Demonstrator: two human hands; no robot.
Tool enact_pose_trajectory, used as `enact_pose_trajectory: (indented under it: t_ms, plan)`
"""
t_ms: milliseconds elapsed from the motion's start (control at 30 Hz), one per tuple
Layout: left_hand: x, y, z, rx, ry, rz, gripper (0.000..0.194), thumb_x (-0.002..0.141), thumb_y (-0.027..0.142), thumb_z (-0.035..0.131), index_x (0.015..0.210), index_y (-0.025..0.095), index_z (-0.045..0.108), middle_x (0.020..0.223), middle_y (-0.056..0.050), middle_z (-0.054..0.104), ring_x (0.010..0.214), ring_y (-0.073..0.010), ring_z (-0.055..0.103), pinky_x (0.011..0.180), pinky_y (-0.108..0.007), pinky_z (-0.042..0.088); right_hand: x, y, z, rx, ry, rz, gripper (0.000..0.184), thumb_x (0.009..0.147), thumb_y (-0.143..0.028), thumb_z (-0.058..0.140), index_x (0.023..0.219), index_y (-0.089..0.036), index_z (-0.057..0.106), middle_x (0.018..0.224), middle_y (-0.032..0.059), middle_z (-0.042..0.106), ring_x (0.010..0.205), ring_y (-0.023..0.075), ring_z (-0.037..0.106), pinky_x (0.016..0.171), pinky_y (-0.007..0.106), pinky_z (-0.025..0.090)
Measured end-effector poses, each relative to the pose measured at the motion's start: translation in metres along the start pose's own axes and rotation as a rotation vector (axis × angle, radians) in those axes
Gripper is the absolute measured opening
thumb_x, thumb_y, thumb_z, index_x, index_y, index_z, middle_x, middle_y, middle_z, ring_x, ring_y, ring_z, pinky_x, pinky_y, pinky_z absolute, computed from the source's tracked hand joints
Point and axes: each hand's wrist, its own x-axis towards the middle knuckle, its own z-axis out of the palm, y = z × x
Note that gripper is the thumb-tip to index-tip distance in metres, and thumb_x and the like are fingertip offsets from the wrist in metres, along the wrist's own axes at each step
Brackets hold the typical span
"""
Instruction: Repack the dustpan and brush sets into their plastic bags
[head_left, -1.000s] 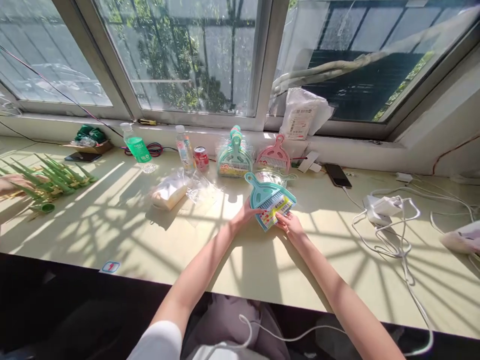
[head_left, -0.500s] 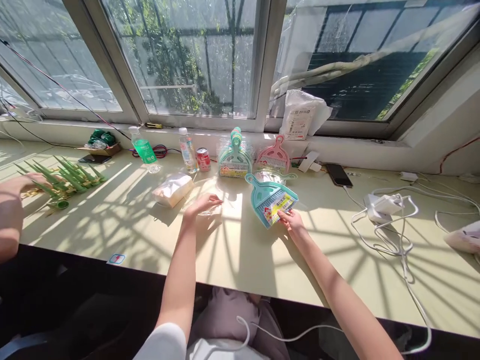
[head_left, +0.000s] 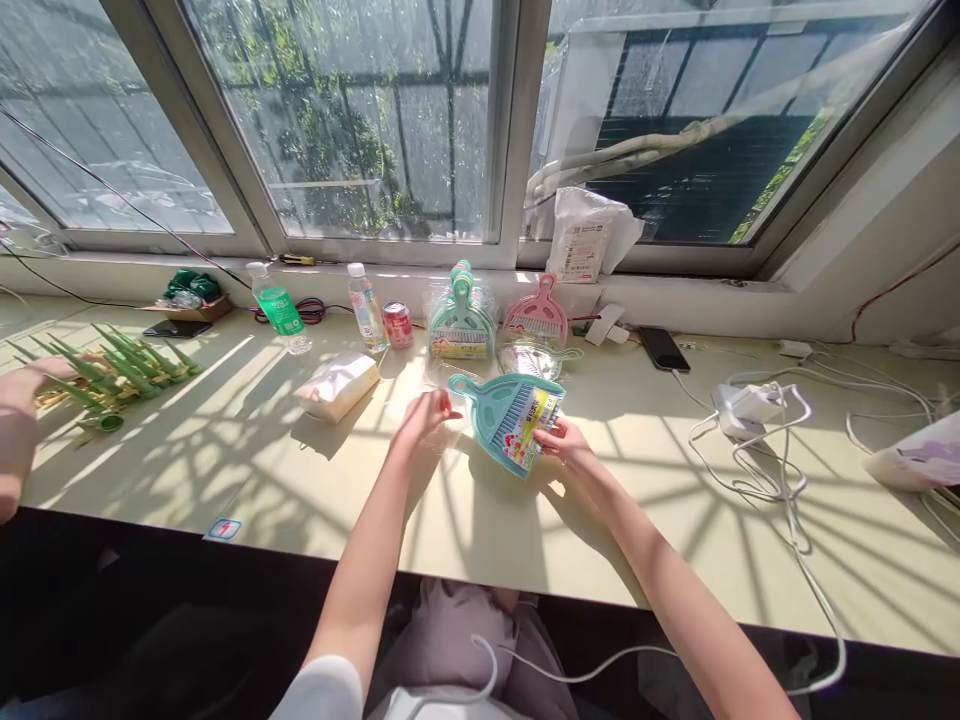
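A teal dustpan (head_left: 487,405) with a small brush and a yellow printed label is tilted above the table, its handle pointing left. My right hand (head_left: 564,440) grips its wide edge near the label. Close to the handle end, my left hand (head_left: 426,415) is closed in a pinch on a clear plastic bag (head_left: 448,438), which is hard to see against the bright table. Behind them stand stacked green dustpans (head_left: 461,325) in clear wrapping and a pink dustpan (head_left: 538,318). Another pale dustpan (head_left: 529,360) lies flat, partly covered by the teal one.
A tissue pack (head_left: 339,387), a soda can (head_left: 397,325), a clear bottle (head_left: 367,308) and a green-labelled bottle (head_left: 277,308) are to the left. Rightward are a phone (head_left: 663,350) and a charger with white cables (head_left: 750,408). Another person's hand (head_left: 52,372) touches green pointed pieces (head_left: 135,365).
The teal dustpan has moved left and turned so its handle points toward my left hand. My left hand has moved right with the plastic, closer to that handle. The view has shifted slightly.
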Motion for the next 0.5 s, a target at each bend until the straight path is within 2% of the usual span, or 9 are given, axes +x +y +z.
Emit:
enact_pose_trajectory:
  t_ms: [67,133,333,400,500]
  plan:
    - [0.004,0.003,0.005,-0.076,0.08,0.045,0.02,0.096,0.031,0.083,0.083,0.024,0.069,0.097,-0.007,0.079,0.097,-0.0264,0.076,0.09,-0.035,0.056,0.0,-0.003,-0.005,0.001,0.042,0.042,0.048,0.053,-0.04,0.104,0.091,-0.027,0.078,0.094,0.0095,0.088,0.089,0.0339,0.085,0.075,0.041,0.069]
    - [0.01,0.005,0.011,-0.077,0.146,0.034,0.022,0.095,0.031,0.084,0.082,0.023,0.068,0.093,-0.008,0.077,0.097,-0.0275,0.075,0.092,-0.037,0.056,0.001,-0.005,-0.012,-0.02,0.071,0.063,0.045,0.051,-0.038,0.104,0.085,-0.027,0.078,0.09,0.0087,0.088,0.084,0.032,0.084,0.072,0.039,0.068]
    - [0.018,0.002,0.026,-0.028,0.299,-0.038,0.01,0.102,0.026,0.073,0.093,0.022,0.073,0.106,-0.014,0.08,0.102,-0.0306,0.075,0.094,-0.041,0.057,0.0,-0.007,-0.027,-0.045,0.201,0.066,0.046,0.049,-0.037,0.105,0.083,-0.027,0.076,0.089,0.0087,0.086,0.088,0.0328,0.084,0.077,0.043,0.069]
    - [0.018,0.002,0.029,-0.025,0.34,-0.028,0.009,0.105,0.027,0.071,0.097,0.022,0.073,0.11,-0.015,0.08,0.102,-0.0305,0.075,0.092,-0.04,0.056,-0.001,-0.008,-0.025,-0.05,0.183,0.072,0.044,0.051,-0.035,0.105,0.084,-0.027,0.077,0.09,0.0087,0.086,0.089,0.0326,0.084,0.078,0.043,0.07]
    - [0.017,0.004,0.035,-0.016,0.387,0.001,0.008,0.107,0.027,0.067,0.105,0.022,0.074,0.114,-0.015,0.081,0.101,-0.0295,0.076,0.088,-0.038,0.056,-0.002,-0.006,-0.015,-0.048,0.091,0.097,0.042,0.052,-0.034,0.104,0.083,-0.026,0.078,0.09,0.0092,0.086,0.084,0.0306,0.083,0.072,0.04,0.069]
